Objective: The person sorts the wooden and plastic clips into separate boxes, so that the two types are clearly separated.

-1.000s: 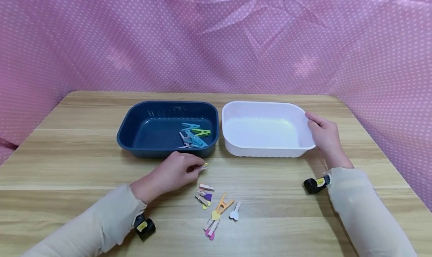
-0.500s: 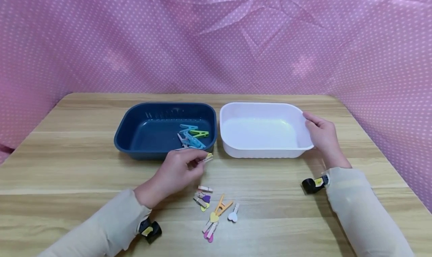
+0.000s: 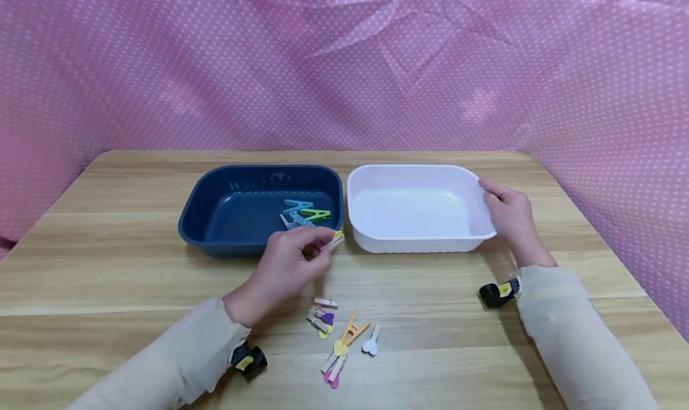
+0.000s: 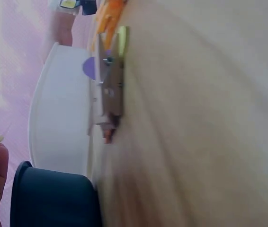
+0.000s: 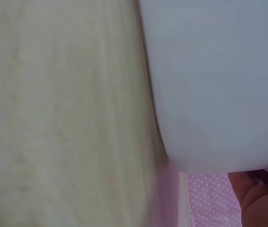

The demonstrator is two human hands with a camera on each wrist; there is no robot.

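Between thumb and fingertips my left hand (image 3: 285, 263) pinches a small wooden clothespin (image 3: 337, 239) with a yellow tip. It hangs in front of the gap between the dark blue basin (image 3: 228, 250) and the white basin (image 3: 420, 244). My right hand (image 3: 512, 222) grips the right end of the white basin, thumb at the rim; the right wrist view shows its outer wall (image 5: 219, 85). Inside the blue basin lie blue clothespins (image 3: 297, 204), a green clothespin (image 3: 316, 214) and a pale one, partly hidden by my left hand. Bare floor shows in the white basin.
On the table (image 3: 457, 362) in front lie several small wooden clothespins with hearts, among them a purple heart (image 3: 327, 318), a yellow heart (image 3: 340, 348) and a white heart (image 3: 370, 346). An orange clothespin (image 3: 352, 333) lies among them. A pink dotted cloth (image 3: 344, 69) hangs behind.
My left hand has risen and moved right and away from me with the clothespin, from in front of the blue basin to near its right corner. My right hand keeps its hold.
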